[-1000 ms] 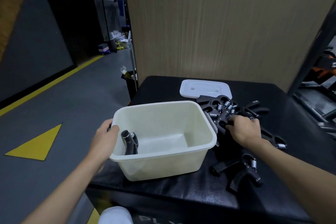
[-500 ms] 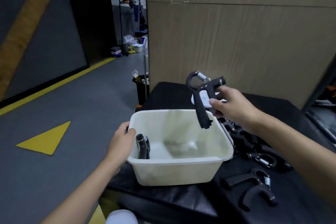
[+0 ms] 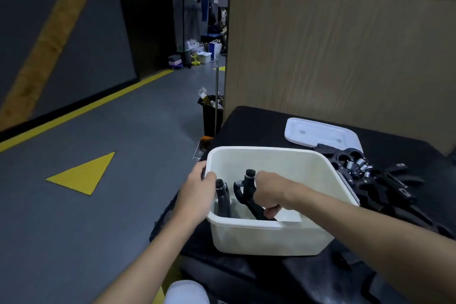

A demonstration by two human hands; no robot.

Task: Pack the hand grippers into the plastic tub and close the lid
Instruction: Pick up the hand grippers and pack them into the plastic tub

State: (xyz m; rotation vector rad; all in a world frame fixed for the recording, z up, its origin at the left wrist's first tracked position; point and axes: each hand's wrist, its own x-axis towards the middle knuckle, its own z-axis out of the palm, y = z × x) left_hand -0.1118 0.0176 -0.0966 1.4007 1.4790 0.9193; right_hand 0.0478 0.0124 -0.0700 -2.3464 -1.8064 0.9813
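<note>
The white plastic tub (image 3: 276,239) stands on the black padded table (image 3: 251,121). My left hand (image 3: 197,192) grips the tub's left rim. My right hand (image 3: 269,190) is down inside the tub, closed around a black hand gripper (image 3: 246,190) with a metal spring, near the left wall. Another black hand gripper (image 3: 222,196) stands upright inside against that wall. A heap of several black hand grippers (image 3: 375,180) lies on the table just right of the tub. The white lid (image 3: 320,132) lies flat behind the heap.
A wooden panel wall (image 3: 345,57) rises behind the table. A black bin (image 3: 211,113) stands on the grey floor at the table's far left corner. The table's left edge runs just beside the tub.
My right hand lifted a hand gripper from the heap, carried it over the rim and lowered it into the tub. My left hand stayed on the left rim.
</note>
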